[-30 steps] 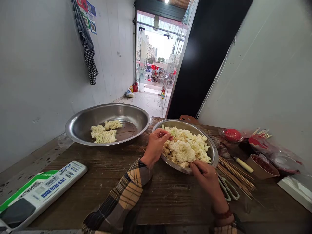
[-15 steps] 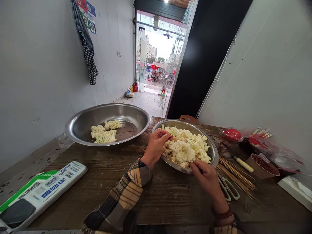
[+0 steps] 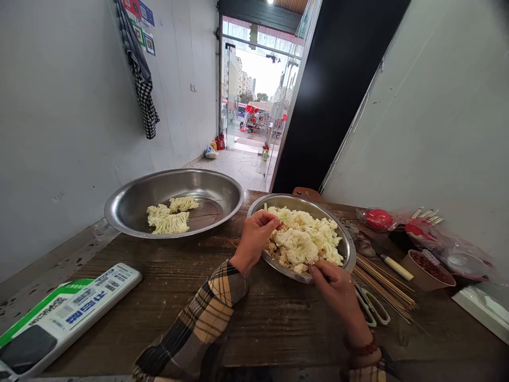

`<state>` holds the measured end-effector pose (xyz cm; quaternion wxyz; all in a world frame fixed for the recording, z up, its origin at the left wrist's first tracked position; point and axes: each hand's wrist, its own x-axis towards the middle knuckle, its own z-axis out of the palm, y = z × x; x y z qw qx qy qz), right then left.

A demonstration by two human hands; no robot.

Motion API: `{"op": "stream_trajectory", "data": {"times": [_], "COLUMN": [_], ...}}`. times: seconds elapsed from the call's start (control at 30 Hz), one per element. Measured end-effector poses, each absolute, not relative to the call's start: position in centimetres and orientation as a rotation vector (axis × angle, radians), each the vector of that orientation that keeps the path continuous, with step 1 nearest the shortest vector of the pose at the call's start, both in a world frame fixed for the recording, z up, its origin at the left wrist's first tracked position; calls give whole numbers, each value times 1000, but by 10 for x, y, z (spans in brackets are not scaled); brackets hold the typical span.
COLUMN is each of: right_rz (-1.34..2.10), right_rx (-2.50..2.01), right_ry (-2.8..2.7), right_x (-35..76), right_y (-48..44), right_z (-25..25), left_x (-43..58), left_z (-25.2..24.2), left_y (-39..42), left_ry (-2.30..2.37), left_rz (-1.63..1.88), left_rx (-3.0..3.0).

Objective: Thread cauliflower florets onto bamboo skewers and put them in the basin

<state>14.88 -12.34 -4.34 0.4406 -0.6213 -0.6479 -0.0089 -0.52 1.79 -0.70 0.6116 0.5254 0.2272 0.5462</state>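
Observation:
A steel bowl [image 3: 349, 253] on the table is heaped with cauliflower florets [image 3: 314, 228]. Over its left side, my left hand [image 3: 256, 236] has thumb and fingers pinched together beside the florets; what lies between them is too small to tell. My right hand [image 3: 336, 286] is at the bowl's front rim, its fingertips pinched at the lower edge of a large floret [image 3: 298, 246]. To the left stands a wider steel basin [image 3: 131, 223] holding a few flattened cauliflower pieces [image 3: 170, 220].
Right of the bowl lie wooden skewers [image 3: 387, 289], green-handled scissors [image 3: 376, 307], a knife [image 3: 397, 268] and a paper bowl of red contents [image 3: 431, 268]. Plastic-wrapped items [image 3: 379, 218] sit behind. A white device [image 3: 87, 307] lies at the left front.

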Motion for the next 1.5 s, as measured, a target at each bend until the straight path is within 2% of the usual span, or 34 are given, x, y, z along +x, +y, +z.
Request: {"op": "stream_trajectory", "data": {"times": [0.7,0.97,1.3,1.5], "right_rz": [-7,23,-30,-52], "right_rx": [-1531,-1534,-1572,-1551], "right_ry": [-1593,-1563,-1542,-1600], "right_x": [149,150,146,146], "right_y": [-125,-125,-128,-126], "right_z": [-47,-48,-48,-48], "left_x": [-10,-14,-5,-2], "left_z": [-7,-1,-10,-11], "left_y": [19,18,12,8], "left_ry": [622,538,448,290], "left_rz": [1251,1114,1096,905], "left_rx": [1589,1789,1257,1139]}}
